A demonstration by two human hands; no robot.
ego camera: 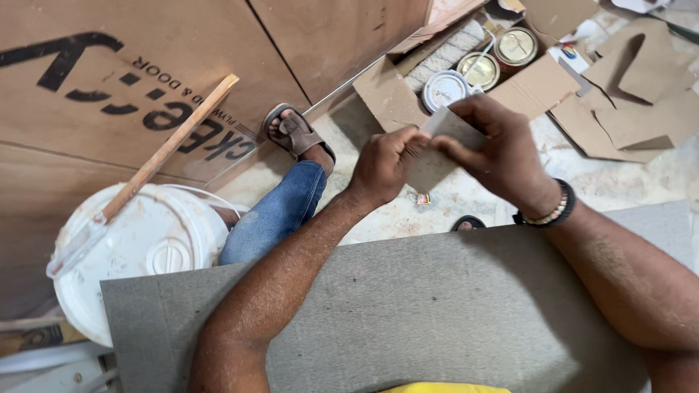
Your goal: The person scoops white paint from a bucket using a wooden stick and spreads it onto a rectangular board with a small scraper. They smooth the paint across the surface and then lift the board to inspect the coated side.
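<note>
The sandpaper sheet (437, 145), mid-frame above the grey board (437, 313), is pinched by your left hand (382, 164) and right hand (495, 149); pull unevenly and it could tear crooked or slip onto the floor (466, 200).

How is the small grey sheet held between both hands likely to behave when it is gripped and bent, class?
The small grey sheet looks thin and flat, so it is probably light and somewhat flexible. The left hand and right hand pinch it easily at its edges. Its matt surface, like the large grey sheet, suggests it is not slippery.
</note>
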